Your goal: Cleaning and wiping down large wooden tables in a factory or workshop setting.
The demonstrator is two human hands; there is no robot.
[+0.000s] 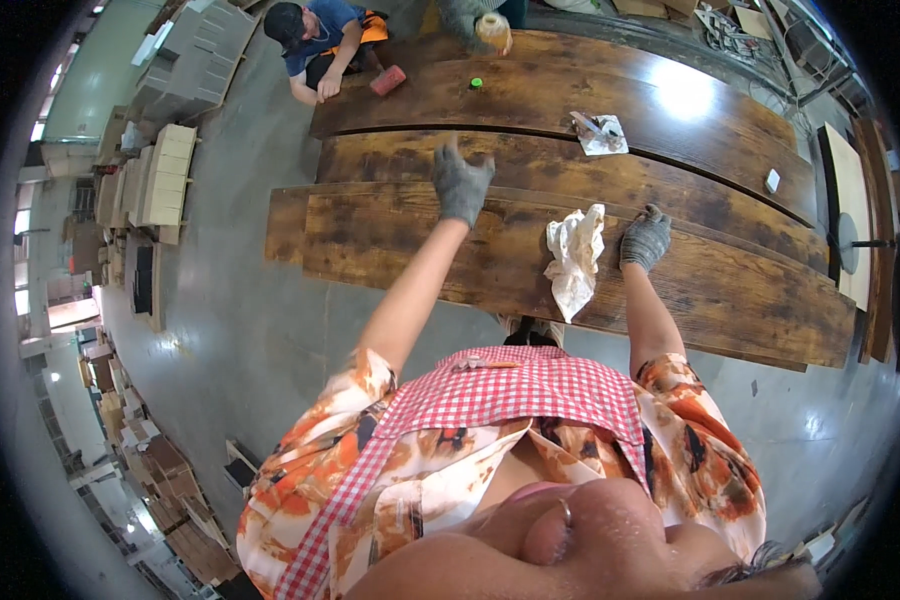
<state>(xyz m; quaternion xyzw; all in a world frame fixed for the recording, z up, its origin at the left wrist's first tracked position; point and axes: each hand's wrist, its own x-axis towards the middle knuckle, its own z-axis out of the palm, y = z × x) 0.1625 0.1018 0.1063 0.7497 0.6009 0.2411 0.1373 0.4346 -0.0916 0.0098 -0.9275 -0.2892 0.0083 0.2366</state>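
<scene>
Several long dark-brown wooden planks point(410, 240) lie side by side in front of me. My left hand point(462, 185), in a grey knit glove, is over the middle planks with its thumb and fingers apart, holding nothing visible; its fingertips are slightly blurred. My right hand point(647, 240), gloved alike, rests at the far edge of the nearest plank with its fingers curled in; what they grip, if anything, is hidden. Left of it lies a crumpled white cloth point(575, 255). Farther back, a white sheet point(602, 140) carries a small flat tool that I cannot identify.
At the far left a co-worker in a dark cap point(285, 25) crouches beside a red-headed mallet point(388, 80). Another person's hand point(493, 38) is at the far edge. A green cap point(476, 83) and small white block point(772, 181) sit on the planks. Stacked boards point(165, 175) stand left.
</scene>
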